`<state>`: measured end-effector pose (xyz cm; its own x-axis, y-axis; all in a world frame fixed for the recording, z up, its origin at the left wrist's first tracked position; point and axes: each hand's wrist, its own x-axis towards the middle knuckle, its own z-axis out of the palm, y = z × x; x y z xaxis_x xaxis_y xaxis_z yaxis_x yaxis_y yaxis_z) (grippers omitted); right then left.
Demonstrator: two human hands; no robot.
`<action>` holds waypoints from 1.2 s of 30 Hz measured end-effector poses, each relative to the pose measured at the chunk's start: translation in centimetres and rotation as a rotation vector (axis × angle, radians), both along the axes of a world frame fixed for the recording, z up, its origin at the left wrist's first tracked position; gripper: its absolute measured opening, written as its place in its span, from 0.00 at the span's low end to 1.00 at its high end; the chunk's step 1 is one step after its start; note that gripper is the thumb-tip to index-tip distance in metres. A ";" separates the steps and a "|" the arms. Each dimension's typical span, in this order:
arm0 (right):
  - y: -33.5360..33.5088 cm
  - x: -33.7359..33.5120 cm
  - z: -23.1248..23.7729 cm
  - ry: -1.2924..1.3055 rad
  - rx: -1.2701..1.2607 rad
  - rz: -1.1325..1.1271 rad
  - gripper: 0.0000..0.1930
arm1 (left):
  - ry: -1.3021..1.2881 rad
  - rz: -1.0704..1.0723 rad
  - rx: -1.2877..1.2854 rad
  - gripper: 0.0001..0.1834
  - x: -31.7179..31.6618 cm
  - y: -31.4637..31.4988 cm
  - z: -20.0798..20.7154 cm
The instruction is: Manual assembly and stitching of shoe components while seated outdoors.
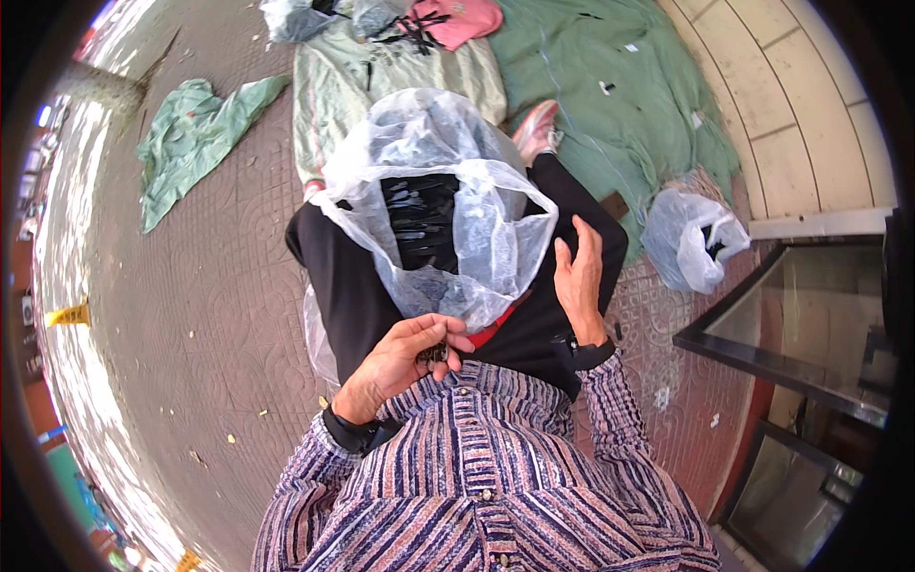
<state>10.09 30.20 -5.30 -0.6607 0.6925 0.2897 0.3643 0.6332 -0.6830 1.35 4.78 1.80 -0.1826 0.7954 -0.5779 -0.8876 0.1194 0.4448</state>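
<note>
A clear plastic bag [419, 133] stands wide-mouthed between my knees, its rim folded outward. Inside it lie many thin, shiny black strips [419, 224]. My left hand [405, 357] is at the near edge of the bag, fingers curled round a few small dark pieces [434, 355] whose kind I cannot make out. Over my right thigh, just beside the bag's right rim, my right hand [579, 276] is raised with its fingers stretched out and nothing in it. A bit of something red [491, 329] shows beneath the bag's near side.
A smaller plastic bag [694, 238] with something black in it sits at right, near black-framed glass panels [791, 315]. Ahead spread a pale sheet [324, 86] and a green sheet [610, 105]. A pink bag [467, 21] and loose black strips [415, 38] lie far off. Green cloth [195, 143] lies left.
</note>
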 end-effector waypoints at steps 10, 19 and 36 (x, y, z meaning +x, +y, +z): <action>-10.2 -13.1 -2.1 -0.124 0.178 0.766 0.05 | -0.060 0.129 0.043 0.17 0.3 -1.9 1.1; -5.6 -8.4 0.7 -0.427 -0.007 0.700 0.09 | -0.094 0.199 0.123 0.11 -0.5 -3.7 0.0; -5.6 -4.6 5.5 -0.240 -0.955 0.608 0.21 | -0.001 0.328 -0.043 0.13 -1.7 -1.0 0.7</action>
